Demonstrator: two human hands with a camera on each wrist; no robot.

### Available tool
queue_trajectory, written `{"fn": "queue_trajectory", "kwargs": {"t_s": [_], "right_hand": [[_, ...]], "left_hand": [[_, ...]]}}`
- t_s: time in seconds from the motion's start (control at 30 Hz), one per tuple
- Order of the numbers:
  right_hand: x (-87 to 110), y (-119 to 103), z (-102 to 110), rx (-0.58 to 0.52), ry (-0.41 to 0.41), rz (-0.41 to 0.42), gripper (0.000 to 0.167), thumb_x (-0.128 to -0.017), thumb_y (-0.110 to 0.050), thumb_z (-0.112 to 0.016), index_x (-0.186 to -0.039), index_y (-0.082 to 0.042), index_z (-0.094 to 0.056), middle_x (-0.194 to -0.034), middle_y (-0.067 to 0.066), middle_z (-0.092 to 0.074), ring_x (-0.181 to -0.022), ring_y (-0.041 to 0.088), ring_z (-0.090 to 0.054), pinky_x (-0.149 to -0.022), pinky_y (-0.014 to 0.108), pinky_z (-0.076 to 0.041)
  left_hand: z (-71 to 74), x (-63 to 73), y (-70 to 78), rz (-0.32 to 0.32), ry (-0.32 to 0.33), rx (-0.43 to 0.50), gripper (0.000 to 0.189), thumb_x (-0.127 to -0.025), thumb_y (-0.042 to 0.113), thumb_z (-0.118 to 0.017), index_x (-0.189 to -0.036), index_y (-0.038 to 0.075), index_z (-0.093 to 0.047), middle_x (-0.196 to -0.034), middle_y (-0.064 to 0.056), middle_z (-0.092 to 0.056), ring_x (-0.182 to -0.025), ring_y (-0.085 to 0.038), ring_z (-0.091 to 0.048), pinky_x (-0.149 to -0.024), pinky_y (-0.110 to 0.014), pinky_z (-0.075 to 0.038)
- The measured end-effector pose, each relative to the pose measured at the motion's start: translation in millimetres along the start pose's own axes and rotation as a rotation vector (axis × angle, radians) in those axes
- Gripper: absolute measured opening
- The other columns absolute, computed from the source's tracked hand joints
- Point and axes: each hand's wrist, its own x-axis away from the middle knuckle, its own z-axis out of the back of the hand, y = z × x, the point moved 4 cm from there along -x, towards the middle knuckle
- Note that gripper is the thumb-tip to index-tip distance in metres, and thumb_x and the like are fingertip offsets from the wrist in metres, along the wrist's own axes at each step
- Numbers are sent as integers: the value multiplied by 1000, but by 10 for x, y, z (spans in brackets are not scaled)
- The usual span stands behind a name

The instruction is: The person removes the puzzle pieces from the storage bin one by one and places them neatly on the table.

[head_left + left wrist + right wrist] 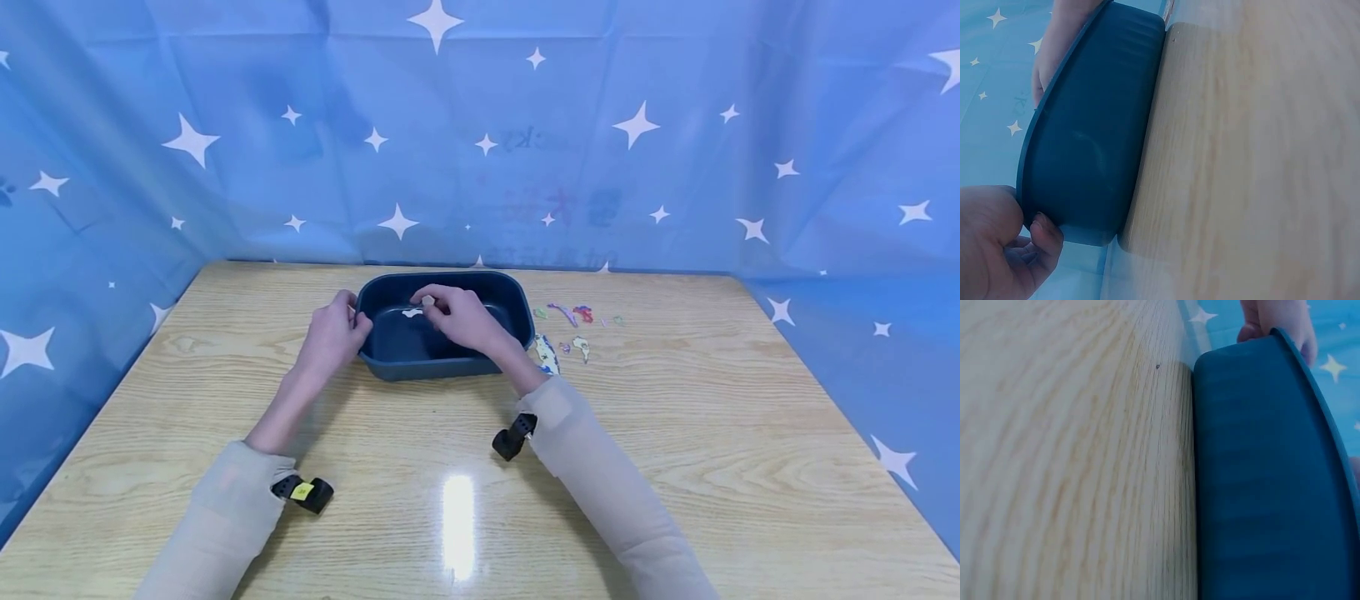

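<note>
A dark blue plastic basin stands on the wooden table. At its left end my left hand grips the rim, and in the left wrist view the curled fingers touch the outer wall. My right hand reaches over the front rim into the basin. Between its thumb and index finger shows a small white piece, which it pinches. Another flat white piece lies on the basin floor, just left of the right fingertips. The right wrist view mostly shows the basin's outer wall, which hides the right fingers.
Several small flat cut-outs, likely stickers, lie right of the basin: a purple strip, a red piece, a cream one and a larger blue-and-cream one beside the basin wall. A blue starred curtain hangs behind the table.
</note>
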Motion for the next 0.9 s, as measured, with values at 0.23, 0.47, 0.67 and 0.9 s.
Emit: {"fn": "queue_trajectory", "kwargs": {"t_s": [0.23, 0.47, 0.67, 0.9], "right_hand": [[34, 50, 12, -3, -43, -46, 30, -106, -18, -51, -125, -3, -69, -93, 9, -67, -68, 17, -51, -66, 28, -39], [56, 48, 27, -39, -60, -62, 39, -103, -24, -58, -133, 0, -64, -85, 6, -63, -68, 17, -52, -64, 27, -39], [88, 46, 93, -57, 34, -40, 35, -107, -16, -49, -133, 2, -63, -77, 11, -60, -55, 17, -50, -59, 29, -41], [220, 46, 276, -175, 199, -17, 17, -100, -14, -64, -111, -4, -72, -90, 6, -74, -76, 26, -69, -70, 31, -55]], "left_hand": [[-6, 0, -4, 2, 1, 5, 23, -98, 7, -47, -115, -7, -52, -78, -12, -58, -65, -24, -56, -62, -34, -46], [-5, -7, 0, -3, 9, -8, 22, -97, 8, -47, -113, -7, -52, -77, -11, -57, -66, -25, -55, -63, -35, -46], [-3, -3, 5, 1, 7, -7, 23, -97, 8, -47, -114, -7, -52, -79, -12, -58, -67, -26, -56, -65, -36, -47], [-2, -1, 11, -1, 11, -10, 23, -97, 8, -47, -114, -7, -52, -79, -12, -59, -68, -26, -57, -66, -37, -47]]}}
